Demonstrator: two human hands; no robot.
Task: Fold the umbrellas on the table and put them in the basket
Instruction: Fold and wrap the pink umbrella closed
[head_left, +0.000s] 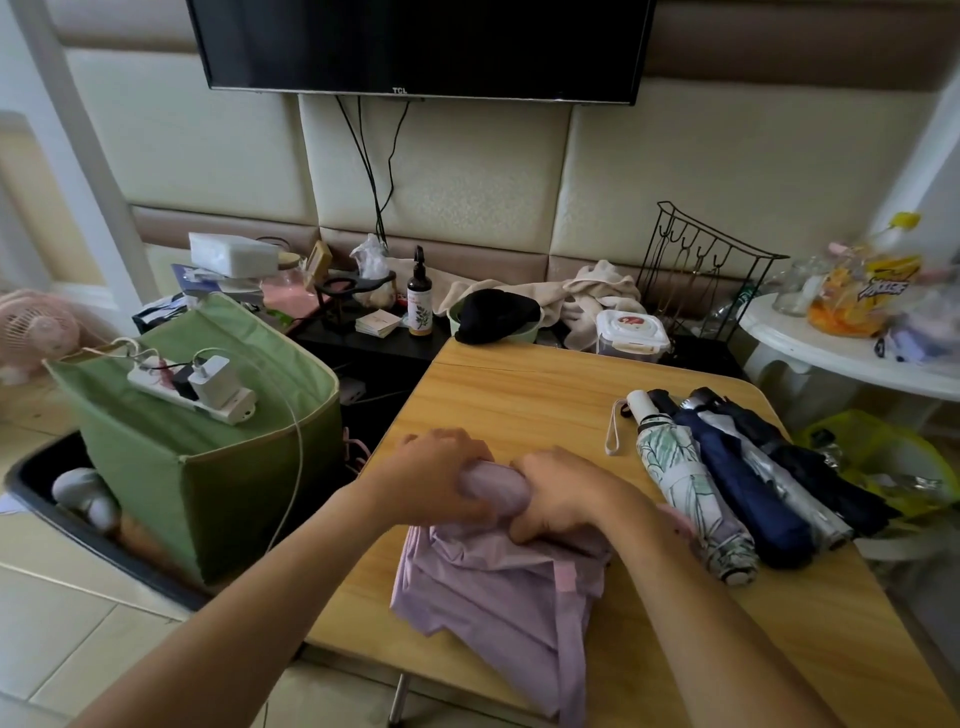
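Observation:
A lilac umbrella (498, 597) lies on the wooden table (519, 395), its loose canopy spread toward me. My left hand (436, 467) grips its rounded handle end, and my right hand (561, 493) clamps the canopy just beside it. At the table's right side lie several folded umbrellas side by side: a white leaf-patterned one (685, 488), a navy one (743, 499), a silver one (779, 483) and a black one (815, 467). A green fabric basket (218, 467) stands on the floor left of the table, with a white power strip (192, 389) resting across its top.
A black tray (62, 514) holds the basket. Behind the table a dark shelf carries a brown bottle (420, 296), a black cap (496, 314), a white lidded box (631, 330) and a wire rack (701, 275). A white side table (831, 353) stands at right.

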